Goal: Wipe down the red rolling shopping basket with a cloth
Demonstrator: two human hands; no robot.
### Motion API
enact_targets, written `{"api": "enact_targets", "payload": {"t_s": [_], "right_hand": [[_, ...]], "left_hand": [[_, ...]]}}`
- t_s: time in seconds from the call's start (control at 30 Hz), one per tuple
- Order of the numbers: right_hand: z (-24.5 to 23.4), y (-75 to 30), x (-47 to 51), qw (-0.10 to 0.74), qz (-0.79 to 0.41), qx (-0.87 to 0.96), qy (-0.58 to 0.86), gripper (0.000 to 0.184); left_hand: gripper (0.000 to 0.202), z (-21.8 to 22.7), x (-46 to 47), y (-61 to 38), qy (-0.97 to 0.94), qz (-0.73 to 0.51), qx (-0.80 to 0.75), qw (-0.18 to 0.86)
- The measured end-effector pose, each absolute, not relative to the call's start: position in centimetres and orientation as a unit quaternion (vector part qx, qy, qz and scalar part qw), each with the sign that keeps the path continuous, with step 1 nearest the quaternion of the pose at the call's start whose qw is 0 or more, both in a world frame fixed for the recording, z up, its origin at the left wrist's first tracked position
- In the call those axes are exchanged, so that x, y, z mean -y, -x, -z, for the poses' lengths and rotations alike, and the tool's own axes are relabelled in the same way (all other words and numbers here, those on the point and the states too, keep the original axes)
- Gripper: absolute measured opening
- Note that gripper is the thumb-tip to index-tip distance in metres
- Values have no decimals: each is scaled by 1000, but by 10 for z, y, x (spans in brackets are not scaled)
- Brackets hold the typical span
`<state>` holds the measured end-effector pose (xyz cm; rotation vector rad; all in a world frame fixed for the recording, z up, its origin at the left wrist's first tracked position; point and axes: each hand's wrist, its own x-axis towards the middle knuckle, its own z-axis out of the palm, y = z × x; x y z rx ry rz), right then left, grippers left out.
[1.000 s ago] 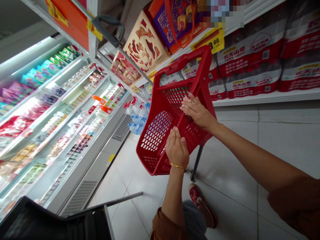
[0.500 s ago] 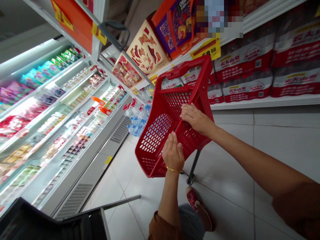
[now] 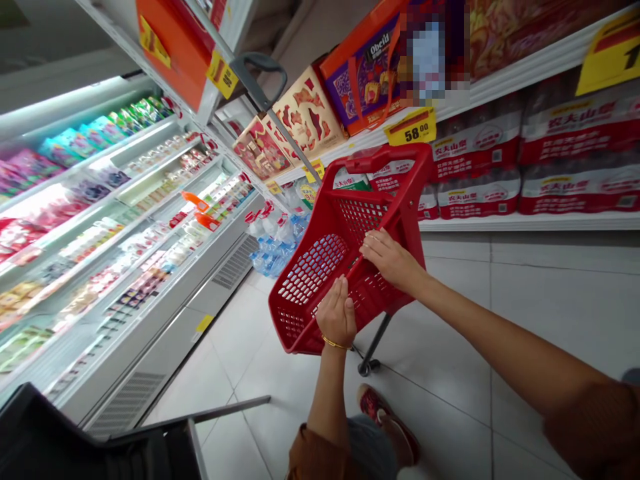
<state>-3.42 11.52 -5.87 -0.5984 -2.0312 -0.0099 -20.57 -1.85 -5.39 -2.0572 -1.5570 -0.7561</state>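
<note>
A red plastic shopping cart (image 3: 320,267) with perforated basket walls stands tilted in view before me, and nothing shows in the part of its basket I can see. My left hand (image 3: 337,315), wearing a gold bangle at the wrist, lies on the near side rim with its fingers together over the edge. Farther along that rim, my right hand (image 3: 389,259) has its fingers bent over the top. The palms and thumb undersides are hidden. At the cart's upper end is its push handle (image 3: 373,157).
A lit dairy cooler (image 3: 125,253) runs along the left. Red-wrapped packs of water bottles (image 3: 477,195) fill the lower shelf at right, with gift boxes (image 3: 311,110) above. Blue bottles (image 3: 273,257) stand on the floor beyond the cart. A black object (image 3: 65,440) fills the lower left corner.
The view has shifted slightly, so the shelf and the cart's handle sit lower in the picture. Both hands stay on the cart's rim, the left a little lower and farther left.
</note>
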Motion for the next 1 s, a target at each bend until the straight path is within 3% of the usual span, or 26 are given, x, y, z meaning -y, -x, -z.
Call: {"api": "enact_targets", "payload": {"t_s": [0.43,0.77,1.0], "right_hand": [[61,25,-104,497,29,822,275,33],[76,39,-83,556,-55,782,278,34],[94,54,-73,564,-63,782,259,41]], "left_hand": [[52,46,17,187,763,256,550,222],[52,45,9,176,777,213,573,153],[52,45,10,176,779,207,569,163]]}}
